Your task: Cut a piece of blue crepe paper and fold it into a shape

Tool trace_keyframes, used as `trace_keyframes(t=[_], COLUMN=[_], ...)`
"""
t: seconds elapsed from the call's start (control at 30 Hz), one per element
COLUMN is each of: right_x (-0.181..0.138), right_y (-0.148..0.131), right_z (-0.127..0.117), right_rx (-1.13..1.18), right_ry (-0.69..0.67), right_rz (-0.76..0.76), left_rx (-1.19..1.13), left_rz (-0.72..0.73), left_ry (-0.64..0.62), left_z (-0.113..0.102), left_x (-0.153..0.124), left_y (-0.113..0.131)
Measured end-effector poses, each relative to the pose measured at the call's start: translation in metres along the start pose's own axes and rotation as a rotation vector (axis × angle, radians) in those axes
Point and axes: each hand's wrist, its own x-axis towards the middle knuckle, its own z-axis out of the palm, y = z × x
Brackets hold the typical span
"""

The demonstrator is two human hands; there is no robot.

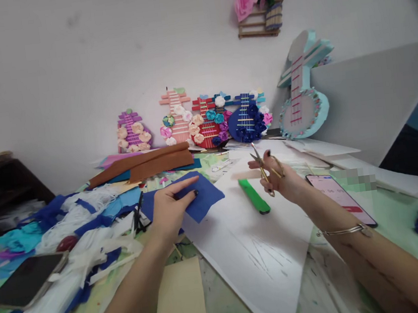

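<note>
Hands well apart. My left hand point(171, 204) on blue paper point(206, 200), thumb and forefinger spread over it; cannot tell whether the other fingers grip underneath. My right hand point(282, 180) grips gold-handled scissors point(260, 165), blades parted, tips up. Between them, a green utility knife point(254, 196) lies on a white sheet point(255, 252). Paper overlaps the sheet's left edge.

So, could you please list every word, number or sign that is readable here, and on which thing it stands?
Lit phone: a row of digits, perhaps "06 09", too blurred to be sure.
Red bar on its screen: any label is too small to read.
Elsewhere: no readable text.
</note>
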Motion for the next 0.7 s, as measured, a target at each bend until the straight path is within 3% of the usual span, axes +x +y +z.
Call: trace_keyframes(t=[0.23,0.4,0.53,0.7], right_x=[-0.013,-0.033,-0.040,-0.041], right_y=[0.017,0.029,0.030,0.025], right_z=[0.019,0.050,0.059,0.055], right_rx=[0.036,0.158,0.392,0.360], right_ry=[-0.070,-0.196,-0.178,-0.118], right_rz=[0.018,0.135,0.066,-0.099], left_rx=[0.026,0.016,0.033,0.014], left_rz=[0.021,0.056,0.067,0.079], left_ry=[0.066,0.000,-0.074,-0.087], left_z=[-0.002,0.008,0.014,0.015], left_x=[0.005,-0.005,-0.012,-0.017], left_y=[-0.005,-0.001,-0.002,-0.001])
